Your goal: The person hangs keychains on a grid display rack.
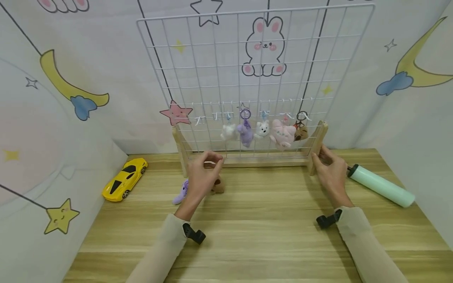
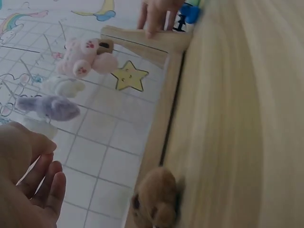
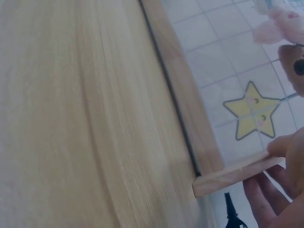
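The right wooden upright (image 1: 317, 143) of the display stand is in the right hand (image 1: 332, 173); I see thumb and fingertips pinching its edges low down. It should be stiff and light, smooth enough to slide a little, so I judge this grip near the foot the steadiest.

The white wire grid (image 1: 255, 12) stands in the frame just beyond both hands, spanning the gap between them. I expect it to be springy and rather top-heavy, best steadied through the wood.

Nearer the right hand hang a pink plush (image 1: 283, 133) and a brown plush keychain (image 1: 301, 134); between the hands I see a white dog plush (image 1: 262, 129), a purple plush (image 1: 245, 135) and another white plush (image 1: 228, 131). All look soft and likely to swing if the stand is jolted.

The left hand (image 1: 201, 175) has loosely bent fingers with nothing visible in them. A brown plush head (image 1: 218, 186) rests on the tabletop (image 1: 262, 236) just beside it, squashable, easily taken round the body. A lilac plush (image 1: 181, 192) peeks out left of that wrist.

Farther left sits a yellow toy car (image 1: 125, 180); just right of the right hand lies a mint-green cylinder (image 1: 382, 185).
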The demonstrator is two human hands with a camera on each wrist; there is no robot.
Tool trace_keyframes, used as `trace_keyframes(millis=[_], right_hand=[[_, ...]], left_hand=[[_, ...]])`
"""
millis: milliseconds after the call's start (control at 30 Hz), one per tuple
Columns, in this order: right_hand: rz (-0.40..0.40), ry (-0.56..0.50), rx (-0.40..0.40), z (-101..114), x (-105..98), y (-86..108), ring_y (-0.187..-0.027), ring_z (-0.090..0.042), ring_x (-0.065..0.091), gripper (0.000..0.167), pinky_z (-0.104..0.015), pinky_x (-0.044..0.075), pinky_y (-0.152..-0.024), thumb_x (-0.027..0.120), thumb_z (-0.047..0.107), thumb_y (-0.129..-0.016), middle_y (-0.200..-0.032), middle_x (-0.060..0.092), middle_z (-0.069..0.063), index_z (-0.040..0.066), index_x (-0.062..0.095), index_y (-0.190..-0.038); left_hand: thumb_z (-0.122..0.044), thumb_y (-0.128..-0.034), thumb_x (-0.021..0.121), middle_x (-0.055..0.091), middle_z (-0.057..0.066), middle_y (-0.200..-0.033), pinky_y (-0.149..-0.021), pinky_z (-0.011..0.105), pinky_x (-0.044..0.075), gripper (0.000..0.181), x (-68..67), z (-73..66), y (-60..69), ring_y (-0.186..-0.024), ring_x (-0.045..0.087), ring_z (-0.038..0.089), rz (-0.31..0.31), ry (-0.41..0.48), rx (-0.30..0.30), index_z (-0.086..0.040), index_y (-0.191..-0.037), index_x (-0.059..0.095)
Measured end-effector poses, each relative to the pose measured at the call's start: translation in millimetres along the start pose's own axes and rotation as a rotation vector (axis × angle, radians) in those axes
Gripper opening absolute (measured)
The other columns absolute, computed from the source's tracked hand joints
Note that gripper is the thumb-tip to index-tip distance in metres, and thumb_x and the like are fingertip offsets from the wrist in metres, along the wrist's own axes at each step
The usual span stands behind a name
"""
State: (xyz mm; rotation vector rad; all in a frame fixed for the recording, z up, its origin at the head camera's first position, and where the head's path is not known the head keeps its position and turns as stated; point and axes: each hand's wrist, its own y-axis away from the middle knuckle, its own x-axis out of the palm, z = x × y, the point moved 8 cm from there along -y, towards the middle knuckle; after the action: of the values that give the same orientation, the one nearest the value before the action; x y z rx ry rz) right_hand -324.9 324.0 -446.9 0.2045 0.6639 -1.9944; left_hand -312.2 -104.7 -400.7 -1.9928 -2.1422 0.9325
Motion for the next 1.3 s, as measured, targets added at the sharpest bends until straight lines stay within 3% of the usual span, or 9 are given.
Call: trace_keyframes(millis=[167, 300, 500, 600, 700, 967, 1167, 1300], right_hand=[[-0.004, 0.013, 0.022, -1, 0, 1.0, -0.122, -0.032, 0.075, 0.047, -0.002, 0.052, -0.084, 0.075, 0.035, -0.103, -0.134, 0.076, -0.013, 0.020, 0.067, -0.147], [0.005, 0.017, 0.048, -2, 0, 1.6, -0.124, -0.031, 0.075, 0.047, -0.001, 0.051, -0.084, 0.074, 0.037, -0.104, -0.135, 0.076, -0.013, 0.018, 0.067, -0.146], [0.000, 0.016, 0.063, -2, -2, 2.6, -0.124, -0.028, 0.075, 0.047, -0.002, 0.051, -0.085, 0.074, 0.038, -0.103, -0.134, 0.077, -0.013, 0.017, 0.069, -0.145], [-0.011, 0.013, 0.065, -2, -4, 2.6, -0.120, -0.021, 0.076, 0.045, -0.001, 0.050, -0.084, 0.076, 0.037, -0.102, -0.132, 0.077, -0.012, 0.018, 0.070, -0.143], [-0.010, -0.004, 0.058, -2, -3, 2.5, -0.119, -0.018, 0.076, 0.045, -0.001, 0.050, -0.084, 0.076, 0.036, -0.102, -0.132, 0.077, -0.013, 0.018, 0.071, -0.143], [0.003, -0.004, 0.074, -5, 1, 3.2, -0.123, -0.027, 0.076, 0.046, -0.005, 0.055, -0.085, 0.074, 0.037, -0.103, -0.133, 0.077, -0.013, 0.018, 0.069, -0.145], [-0.008, -0.007, 0.055, -3, 1, 3.2, -0.118, -0.025, 0.077, 0.046, -0.002, 0.053, -0.083, 0.075, 0.036, -0.103, -0.132, 0.077, -0.016, 0.016, 0.069, -0.145], [-0.011, 0.009, 0.059, -3, 0, 3.1, -0.120, -0.025, 0.077, 0.045, -0.001, 0.051, -0.083, 0.075, 0.036, -0.103, -0.132, 0.077, -0.014, 0.018, 0.069, -0.144]], left_hand=[[-0.007, -0.1029, 0.073, 0.079, 0.012, -0.106, -0.089, 0.047, 0.066, 0.009, -9.1, 24.7, 13.5, -0.098, 0.077, 0.028, 0.156, -0.239, 0.012, -0.003, -0.110, 0.076], [-0.004, -0.1011, 0.074, 0.081, 0.012, -0.105, -0.085, 0.043, 0.067, 0.010, -14.6, 39.2, 20.3, -0.095, 0.078, 0.026, 0.271, -0.417, 0.037, -0.003, -0.110, 0.078], [-0.012, -0.0984, 0.081, 0.081, 0.010, -0.108, -0.082, 0.037, 0.065, 0.021, -4.2, 46.4, 33.1, -0.095, 0.077, 0.021, 0.502, -0.528, 0.053, -0.005, -0.118, 0.078], [-0.014, -0.0976, 0.082, 0.078, 0.010, -0.110, -0.083, 0.037, 0.063, 0.027, 2.7, 45.4, 37.2, -0.098, 0.073, 0.022, 0.560, -0.589, 0.075, -0.004, -0.123, 0.078], [-0.010, -0.0974, 0.082, 0.077, 0.011, -0.107, -0.083, 0.037, 0.062, 0.026, 8.0, 42.4, 38.1, -0.096, 0.072, 0.022, 0.571, -0.626, 0.094, -0.004, -0.122, 0.078], [-0.008, -0.0978, 0.080, 0.080, 0.010, -0.107, -0.081, 0.039, 0.064, 0.024, 13.3, 32.4, 35.7, -0.095, 0.075, 0.024, 0.533, -0.648, 0.101, -0.008, -0.122, 0.079], [-0.013, -0.1044, 0.074, 0.073, 0.009, -0.117, -0.080, 0.038, 0.063, 0.021, 11.2, 26.1, 31.8, -0.096, 0.072, 0.023, 0.481, -0.565, 0.071, -0.012, -0.125, 0.078], [-0.010, -0.1039, 0.074, 0.070, 0.011, -0.119, -0.082, 0.039, 0.064, 0.022, 10.4, 25.2, 27.3, -0.099, 0.073, 0.024, 0.442, -0.494, 0.059, -0.010, -0.125, 0.077]])
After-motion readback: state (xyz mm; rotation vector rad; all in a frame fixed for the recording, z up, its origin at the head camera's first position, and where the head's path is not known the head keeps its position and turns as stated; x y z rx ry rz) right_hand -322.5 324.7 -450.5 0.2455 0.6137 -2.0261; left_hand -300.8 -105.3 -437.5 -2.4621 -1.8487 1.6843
